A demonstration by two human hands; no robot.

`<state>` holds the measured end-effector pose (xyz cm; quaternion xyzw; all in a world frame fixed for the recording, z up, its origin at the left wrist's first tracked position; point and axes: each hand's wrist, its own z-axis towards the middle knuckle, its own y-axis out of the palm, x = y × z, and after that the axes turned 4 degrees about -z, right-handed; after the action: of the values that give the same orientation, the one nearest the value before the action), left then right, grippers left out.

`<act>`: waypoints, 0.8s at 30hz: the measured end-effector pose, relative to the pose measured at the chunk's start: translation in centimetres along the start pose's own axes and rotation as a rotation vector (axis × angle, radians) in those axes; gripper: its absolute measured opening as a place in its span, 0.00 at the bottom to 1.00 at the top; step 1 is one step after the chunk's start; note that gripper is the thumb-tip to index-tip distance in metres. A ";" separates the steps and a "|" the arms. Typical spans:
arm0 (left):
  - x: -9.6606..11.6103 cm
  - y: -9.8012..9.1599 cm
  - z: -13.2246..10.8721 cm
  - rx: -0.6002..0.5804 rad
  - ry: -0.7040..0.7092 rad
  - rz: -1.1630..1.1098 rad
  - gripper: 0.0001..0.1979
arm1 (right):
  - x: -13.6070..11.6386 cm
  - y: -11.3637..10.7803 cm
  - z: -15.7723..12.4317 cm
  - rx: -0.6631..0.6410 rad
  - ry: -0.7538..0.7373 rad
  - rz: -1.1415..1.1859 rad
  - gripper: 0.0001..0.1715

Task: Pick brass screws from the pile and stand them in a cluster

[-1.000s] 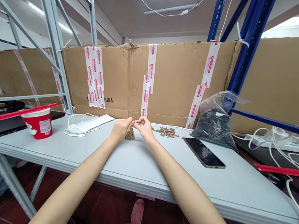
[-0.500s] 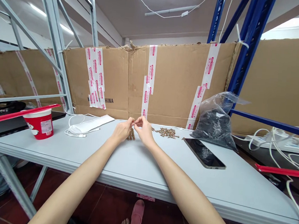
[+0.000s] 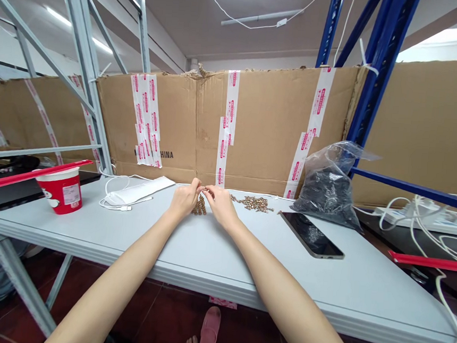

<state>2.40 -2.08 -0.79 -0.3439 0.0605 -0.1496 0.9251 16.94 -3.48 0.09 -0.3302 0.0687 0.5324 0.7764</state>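
Note:
My left hand (image 3: 185, 198) and my right hand (image 3: 218, 202) meet fingertip to fingertip above the white table (image 3: 205, 249), both pinched closed on a tiny brass-coloured part too small to make out. Just below and between them lies a small cluster of brass-coloured parts (image 3: 199, 206). A wider scatter of the same loose parts (image 3: 254, 202) lies to the right of my right hand, near the cardboard wall.
A black phone (image 3: 311, 235) lies right of the hands, and behind it a clear bag of dark pieces (image 3: 328, 188). At the left are a red cup (image 3: 61, 190) and a white pouch with cable (image 3: 136, 190). Taped cardboard (image 3: 232, 129) backs the table; cables (image 3: 428, 221) lie at the right.
Both hands have sunk slightly toward the table and stay pinched together; nothing else has moved.

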 end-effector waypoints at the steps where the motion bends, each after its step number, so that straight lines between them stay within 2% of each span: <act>1: 0.1 -0.1 0.0 -0.021 -0.016 0.022 0.16 | 0.0 -0.1 -0.1 -0.012 0.000 -0.072 0.11; 5: 0.1 -0.1 0.2 -0.089 -0.024 0.045 0.16 | -0.2 -0.5 -0.3 -0.049 0.038 -0.320 0.13; 8: -0.1 0.0 0.2 -0.046 0.016 -0.014 0.15 | 0.1 -0.7 -0.3 -0.034 0.109 -0.383 0.14; 11: -0.4 0.1 0.3 0.024 0.044 -0.087 0.14 | 0.9 -0.6 -0.1 -0.015 0.223 -0.290 0.14; 13: -0.5 0.1 0.3 0.022 0.053 -0.140 0.13 | 1.5 -0.5 0.1 -0.017 0.300 -0.172 0.15; 17: -0.5 0.2 0.3 -0.106 0.071 -0.213 0.08 | 2.5 -0.1 0.3 -0.059 0.413 0.021 0.14; 19: -0.3 0.2 0.2 -0.173 0.088 -0.196 0.09 | 2.6 0.0 0.4 -0.107 0.438 0.084 0.13; 24: -0.3 -0.2 0.1 -0.185 0.168 -0.136 0.10 | 2.8 0.4 0.3 -0.215 0.452 0.185 0.12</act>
<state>2.07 -2.04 -0.59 -0.4174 0.1278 -0.2337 0.8688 17.69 -1.03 -1.16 -0.5135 0.2133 0.5181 0.6499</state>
